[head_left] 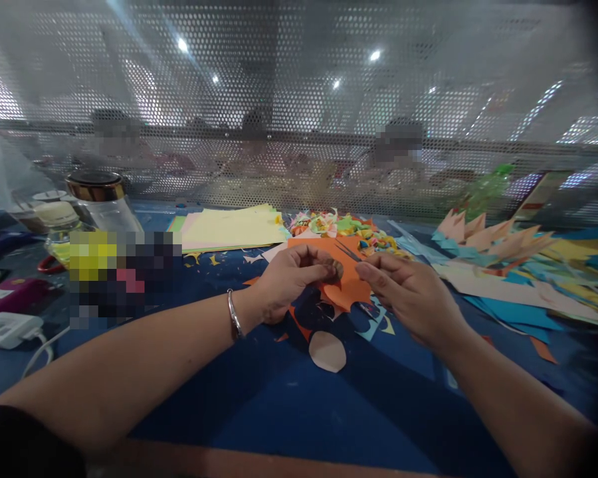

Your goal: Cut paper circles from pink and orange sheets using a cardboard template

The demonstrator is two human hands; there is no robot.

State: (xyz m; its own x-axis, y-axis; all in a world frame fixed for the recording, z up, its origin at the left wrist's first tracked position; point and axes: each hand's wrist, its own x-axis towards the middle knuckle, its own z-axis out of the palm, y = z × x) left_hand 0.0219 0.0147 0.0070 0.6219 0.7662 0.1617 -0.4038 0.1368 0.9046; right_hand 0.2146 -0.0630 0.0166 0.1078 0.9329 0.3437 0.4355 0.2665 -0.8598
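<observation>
My left hand [299, 271], with a silver bangle at the wrist, is closed in a pinch over the orange paper [356, 287]. Between its thumb and fingertips is a small brownish piece [337, 268], too unclear to name. My right hand [408, 295] is closed on a slim metal tool [347, 250] with two thin pointed tips; its rear part is hidden by the fingers. Those tips point up and left, just beside the left fingertips. A pale round paper piece [327, 352] lies flat on the blue tabletop [259, 405], nearer to me than both hands.
Behind the hands is a heap of colourful paper scraps [329, 224]. Yellow paper sheets [234, 227] are stacked to its left. Folded paper pieces [493, 242] stand at the right. Jars [99, 199] and a white charger [10, 330] sit left. A perforated metal screen [289, 79] borders the back.
</observation>
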